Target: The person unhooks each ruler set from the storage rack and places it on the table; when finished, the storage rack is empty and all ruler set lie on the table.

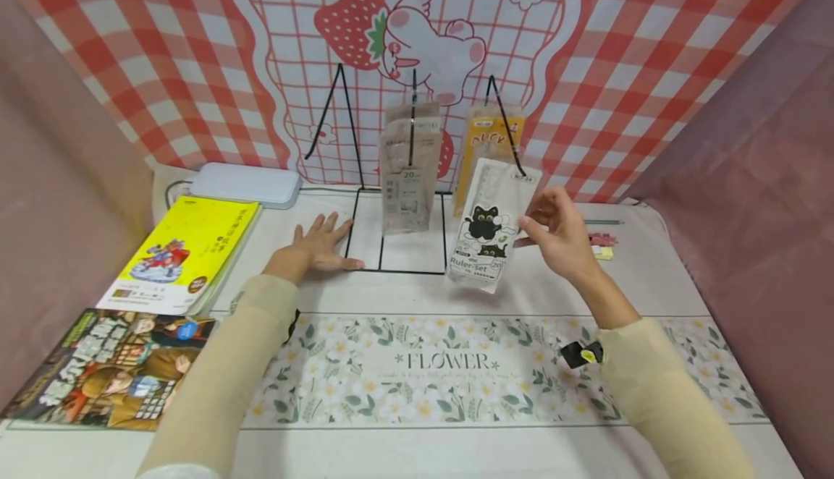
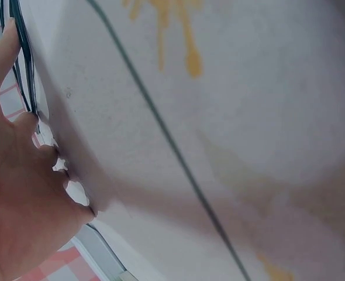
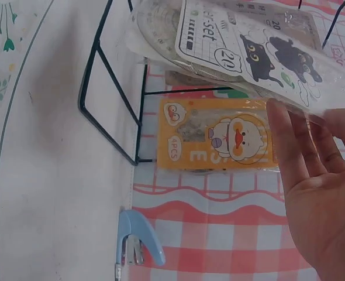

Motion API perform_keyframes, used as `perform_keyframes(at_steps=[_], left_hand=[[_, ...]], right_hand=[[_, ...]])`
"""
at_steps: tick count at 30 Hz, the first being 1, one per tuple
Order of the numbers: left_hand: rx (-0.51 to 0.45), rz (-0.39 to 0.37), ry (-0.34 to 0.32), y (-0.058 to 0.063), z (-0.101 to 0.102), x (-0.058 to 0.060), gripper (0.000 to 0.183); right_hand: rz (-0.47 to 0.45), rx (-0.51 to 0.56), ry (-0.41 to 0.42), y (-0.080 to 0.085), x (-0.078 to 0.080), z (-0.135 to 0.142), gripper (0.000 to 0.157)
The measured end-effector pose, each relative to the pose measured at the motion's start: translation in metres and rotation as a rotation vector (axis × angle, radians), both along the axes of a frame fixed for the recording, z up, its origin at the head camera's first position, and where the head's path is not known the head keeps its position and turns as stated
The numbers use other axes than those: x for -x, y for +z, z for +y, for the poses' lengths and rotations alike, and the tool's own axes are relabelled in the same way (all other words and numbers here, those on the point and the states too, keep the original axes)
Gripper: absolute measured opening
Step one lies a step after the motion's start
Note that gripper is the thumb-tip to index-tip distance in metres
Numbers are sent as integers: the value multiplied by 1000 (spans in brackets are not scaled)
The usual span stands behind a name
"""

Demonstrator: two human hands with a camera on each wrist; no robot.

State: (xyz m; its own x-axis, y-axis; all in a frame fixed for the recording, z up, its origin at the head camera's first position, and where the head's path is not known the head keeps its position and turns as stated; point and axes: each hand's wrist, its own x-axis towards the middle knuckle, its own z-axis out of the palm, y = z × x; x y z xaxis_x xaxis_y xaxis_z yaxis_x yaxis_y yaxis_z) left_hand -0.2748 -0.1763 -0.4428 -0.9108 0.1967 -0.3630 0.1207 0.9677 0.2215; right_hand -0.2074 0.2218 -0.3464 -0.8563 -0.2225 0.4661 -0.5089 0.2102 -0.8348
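Observation:
A ruler set package [image 1: 485, 226] with black cats on its card tilts in front of the black wire stand [image 1: 410, 272]. My right hand [image 1: 559, 236] pinches its right edge between thumb and fingers. One hook's tip overlaps the package's top edge. Behind it hangs a yellow duck package [image 3: 213, 134], partly covered in the head view. A clear-and-grey package [image 1: 409, 168] hangs on the middle hook, while the left hook is bare. My left hand [image 1: 321, 244] rests with spread fingers at the left side of the stand's base, thumb at the front bar.
On the left lie a yellow book [image 1: 189, 255] and a comic-style book [image 1: 111, 370], with a pale case [image 1: 244, 184] behind. A light blue stapler [image 3: 138, 234] shows in the right wrist view. A pencil [image 1: 602, 222] lies at right. A flower-print strip crosses the table's front.

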Motion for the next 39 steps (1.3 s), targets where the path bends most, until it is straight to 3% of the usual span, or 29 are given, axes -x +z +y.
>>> perform_keyframes(at_steps=[8, 14, 17, 32, 36, 39], left_hand=[[-1, -5, -1, 2, 0, 0, 106], [-12, 0, -5, 3, 0, 1, 105], [-13, -3, -4, 3, -1, 1, 105], [-9, -2, 1, 2, 0, -1, 104], [-6, 1, 1, 2, 0, -1, 104], [-6, -5, 1, 1, 1, 0, 104]], right_hand=[[92, -70, -39, 5, -7, 6, 17], [158, -110, -34, 14, -13, 11, 31], [150, -108, -28, 18, -16, 12, 37], [98, -51, 108, 25, -26, 21, 29], [90, -26, 169, 25, -25, 34, 28], [26, -66, 193, 22, -23, 56, 25]])
